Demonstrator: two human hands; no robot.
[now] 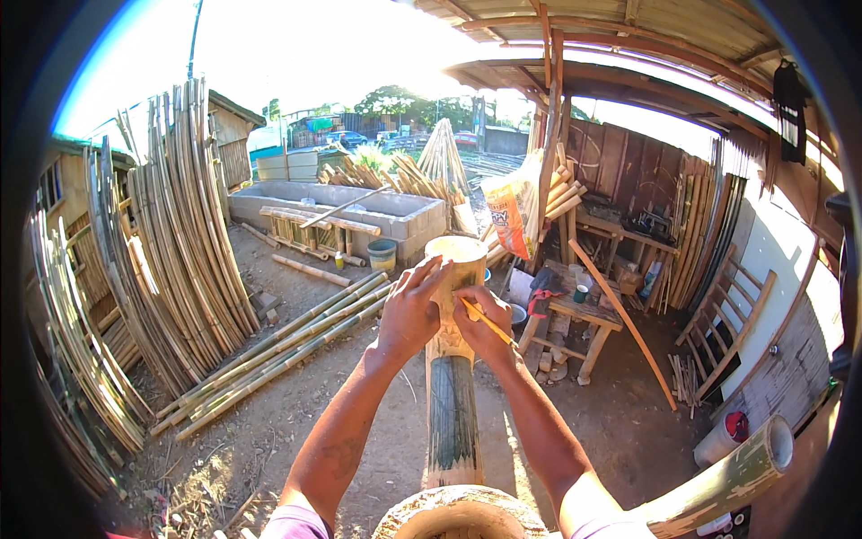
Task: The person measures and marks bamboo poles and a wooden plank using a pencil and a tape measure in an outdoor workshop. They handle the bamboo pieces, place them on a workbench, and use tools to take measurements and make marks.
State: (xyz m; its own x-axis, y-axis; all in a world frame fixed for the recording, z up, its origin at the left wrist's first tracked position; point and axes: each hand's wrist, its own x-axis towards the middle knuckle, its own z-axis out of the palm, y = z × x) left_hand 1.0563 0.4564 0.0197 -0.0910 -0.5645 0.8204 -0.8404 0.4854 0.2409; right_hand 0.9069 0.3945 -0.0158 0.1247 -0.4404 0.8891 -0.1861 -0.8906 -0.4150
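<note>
At the lower edge, a thick, rough-cut rim [458, 494] rings a round hollow; whether it joins the tube [453, 418] just beyond cannot be told. To the right lies another length of bamboo [727, 485], mottled green and tan, with a pail [718, 443] holding red cloth just past it.

The tube runs away from the person in the middle, between the forearms, hiding a strip of the dirt ground. Its dark green skin shows streaked in a band, while the far part is pale and scraped, ending in a round face. The left hand [409, 310] lies on that far part with fingers extended and together, covering some of it. The right hand [483, 325] pinches a slim yellow pencil [490, 318] near its tip, against the tube's right side.

Beyond, long smooth poles [278, 350] lie slantwise across the ground at left, blocking the way there. At right stand a plank table [593, 312] with a cup [581, 294], a slatted wooden ladder [732, 314] and a leaning strip [624, 323].

Farther off, tall bamboo stems [189, 216] lean in a dense row at left. A grey block trough [422, 225] spans the middle, an orange-and-white sack [507, 218] hangs beside a timber post [554, 108], and trees [392, 101] rise behind.
</note>
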